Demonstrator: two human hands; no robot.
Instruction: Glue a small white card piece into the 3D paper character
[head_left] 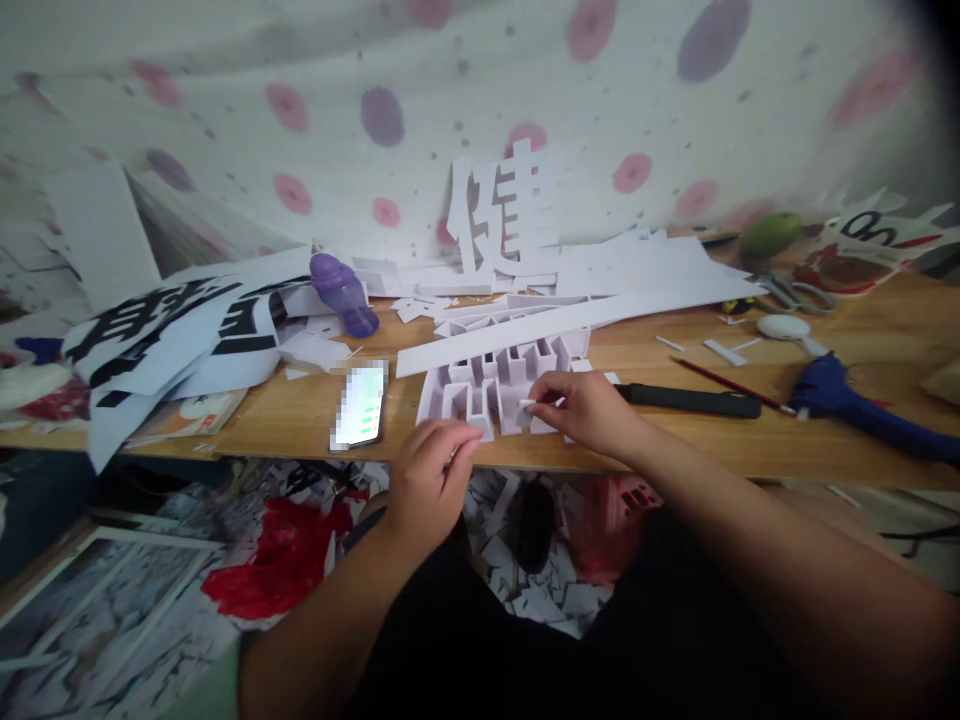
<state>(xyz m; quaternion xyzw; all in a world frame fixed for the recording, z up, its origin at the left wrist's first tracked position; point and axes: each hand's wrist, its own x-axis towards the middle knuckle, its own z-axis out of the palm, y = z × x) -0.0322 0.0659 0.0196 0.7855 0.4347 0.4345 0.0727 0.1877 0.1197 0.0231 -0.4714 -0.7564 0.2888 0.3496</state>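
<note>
A white foam-board character with raised walls [513, 378] lies at the front of the wooden table. My right hand [581, 405] is over its right part, finger and thumb pinched on a small white strip [527, 404]. At the front left corner of the character rests my left hand [436, 465], its thumb and forefinger drawn together at the wall; whether it grips the wall I cannot make out. A long white board strip [487, 342] lies slanted across the character's back part. Behind it a flat white cut-out character [502, 215] stands upright.
To the left are a lit phone [361, 405], a purple bottle [345, 295] and printed sheets [180, 330]. On the right lie a black-handled knife [690, 400], a red pencil [731, 385], a blue glue gun [862, 410] and scissors [795, 294]. Scraps cover the floor below.
</note>
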